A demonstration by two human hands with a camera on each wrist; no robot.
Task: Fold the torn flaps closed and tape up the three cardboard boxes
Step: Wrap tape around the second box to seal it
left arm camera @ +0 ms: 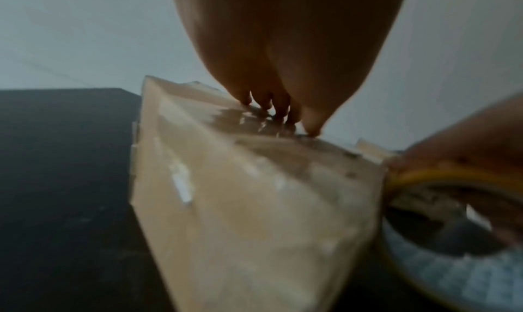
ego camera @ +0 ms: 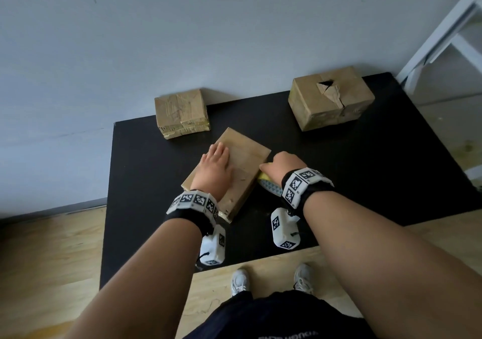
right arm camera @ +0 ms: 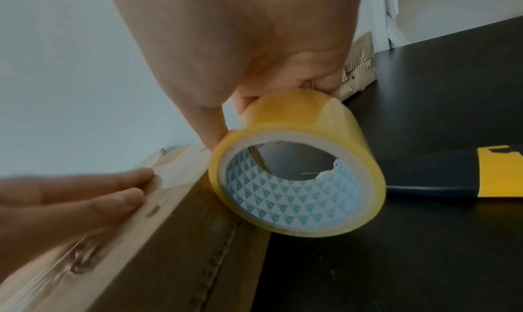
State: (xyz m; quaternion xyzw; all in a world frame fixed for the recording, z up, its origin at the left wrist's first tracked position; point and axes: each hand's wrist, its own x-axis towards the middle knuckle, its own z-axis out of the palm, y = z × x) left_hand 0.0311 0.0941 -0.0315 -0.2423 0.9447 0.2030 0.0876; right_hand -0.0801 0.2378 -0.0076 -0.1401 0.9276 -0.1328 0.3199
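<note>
At the far left of the black table (ego camera: 365,182), a taped box (ego camera: 181,113) sits against the wall (ego camera: 182,25), its top crossed with tape, well apart from your hands.

Nearer you, the middle box (ego camera: 234,166) lies at an angle on the table. Your left hand (ego camera: 215,173) lies flat on its top, fingers straight and together, pressing down and holding nothing. In the left wrist view those fingertips (left arm camera: 283,113) touch the glossy taped top of the box (left arm camera: 240,205) near its far edge.

Just right of that box, your right hand (ego camera: 280,165) is curled round the tape roll (ego camera: 268,182), clamped on it. In the right wrist view the yellow roll (right arm camera: 297,167) stands on edge on the table (right arm camera: 424,249), pressed against the box's right side (right arm camera: 175,238). A strip of clear tape runs from it over the top edge, where your left fingers (right arm camera: 113,194) rest. The roll's core shows a teal triangle print.

Right of the roll, a black and yellow tool (right arm camera: 467,178) lies flat on the table; you cannot tell what kind it is.

At the far right, the third box (ego camera: 331,97) stands near the back edge, its top torn open with a dark triangular hole. Behind it is a white frame (ego camera: 443,31).
</note>
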